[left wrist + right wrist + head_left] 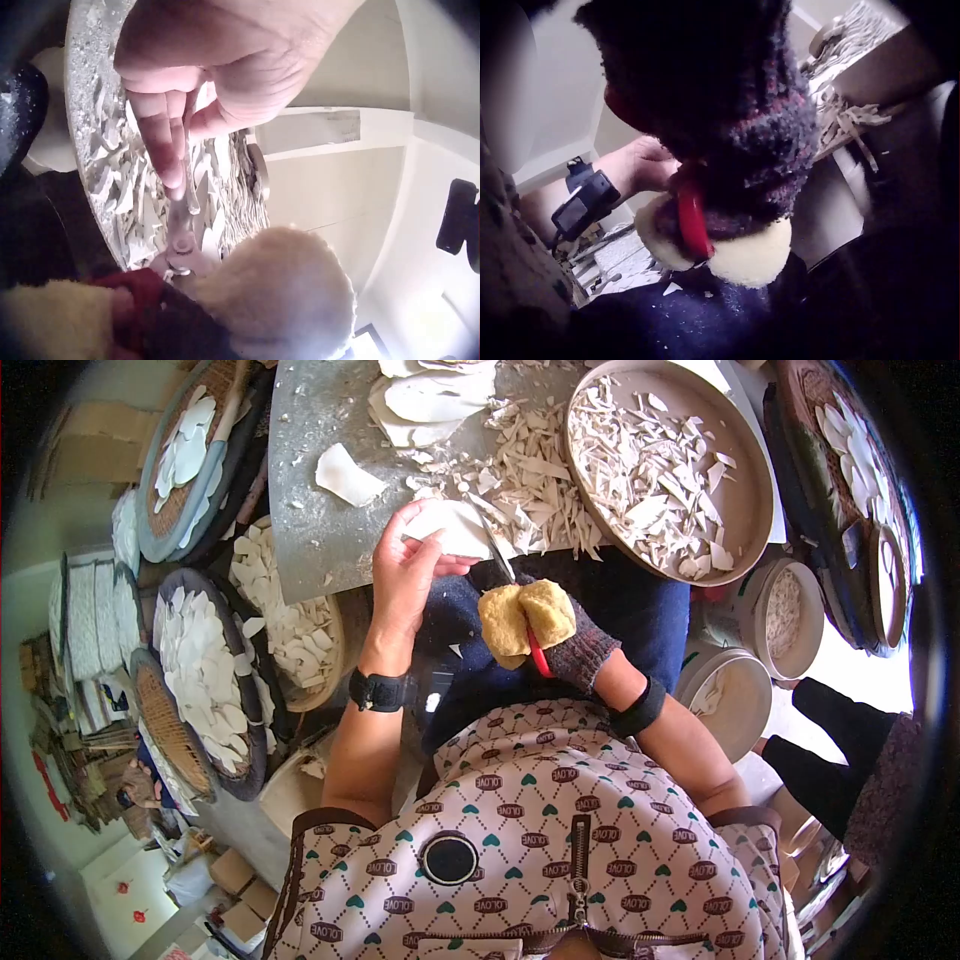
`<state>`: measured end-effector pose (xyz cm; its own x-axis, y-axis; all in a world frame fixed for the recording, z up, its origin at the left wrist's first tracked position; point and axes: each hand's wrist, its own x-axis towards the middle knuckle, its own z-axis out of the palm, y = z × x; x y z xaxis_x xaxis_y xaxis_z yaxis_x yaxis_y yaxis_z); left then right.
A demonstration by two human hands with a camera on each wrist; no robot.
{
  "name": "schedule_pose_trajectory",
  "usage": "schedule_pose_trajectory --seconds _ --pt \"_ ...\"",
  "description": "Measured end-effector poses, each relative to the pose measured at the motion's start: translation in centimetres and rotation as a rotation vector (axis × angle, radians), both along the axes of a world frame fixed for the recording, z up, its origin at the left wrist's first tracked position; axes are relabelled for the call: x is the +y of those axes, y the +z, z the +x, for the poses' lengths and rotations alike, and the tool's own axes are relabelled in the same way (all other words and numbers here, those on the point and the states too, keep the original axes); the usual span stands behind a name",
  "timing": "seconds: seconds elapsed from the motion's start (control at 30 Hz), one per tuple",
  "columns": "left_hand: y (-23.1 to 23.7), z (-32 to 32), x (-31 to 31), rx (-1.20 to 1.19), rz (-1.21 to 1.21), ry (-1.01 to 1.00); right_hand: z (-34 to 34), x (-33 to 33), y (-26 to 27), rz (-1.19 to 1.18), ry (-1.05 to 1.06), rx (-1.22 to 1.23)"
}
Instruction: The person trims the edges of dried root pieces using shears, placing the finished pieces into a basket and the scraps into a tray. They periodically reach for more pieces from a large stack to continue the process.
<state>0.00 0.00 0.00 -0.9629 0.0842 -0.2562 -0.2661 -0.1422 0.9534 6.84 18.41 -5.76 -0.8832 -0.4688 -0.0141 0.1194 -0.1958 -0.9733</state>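
Head view: L hand point(405, 580) pinches a white slice point(448, 528) btwn thumb & fingers at the near edge of a metal-topped table point(300, 555). R hand point(583, 628), in a fuzzy knit glove point(598, 658), is curled round red-handled scissors point(497, 548), a blade lying across the slice's R end. Slice is thin, smooth, flat; prob. light, stiff & brittle, so best held by its faces w/ a gentle pinch, well away from the blades. Yellow spongy pads point(550, 615) bulge at the R grip. Jagged slivers point(540, 485) heap nearby, beside a round rimmed tray point(592, 505).

L wrist view: bare fingers pinch the slice, seen approx. edge-on, near the scissors' pivot.

R wrist view: ribbed glove hides most R fingers; red handle shows by the pads; can't make out slice.
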Motion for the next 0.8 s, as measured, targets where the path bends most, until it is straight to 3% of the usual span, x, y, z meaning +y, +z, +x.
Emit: schedule_pose_trajectory --seconds 0.13,0.27,0.33,0.6,0.7,0.8 --pt "-0.2 -0.6 -0.4 -0.027 -0.030 -0.077 0.2 -0.1 -1.2 0.094 -0.035 0.157" --pt "-0.2 -0.6 -0.7 -0.043 -0.052 -0.091 0.3 0.1 0.0 -0.097 -0.007 -0.152" --pt "-0.1 -0.5 -0.7 -0.053 -0.067 -0.091 0.2 0.0 -0.5 0.045 -0.018 -0.001" --pt "1.0 -0.5 -0.7 -0.092 -0.120 -0.290 -0.4 -0.3 -0.6 0.076 -0.025 0.053" --pt "0.8 -0.3 0.0 -0.016 -0.073 -0.169 -0.7 -0.1 -0.6 0.059 -0.019 0.054" --pt "-1.0 0.5 1.3 0.047 0.001 0.168 -0.9 -0.3 0.1 -0.009 -0.034 0.113"
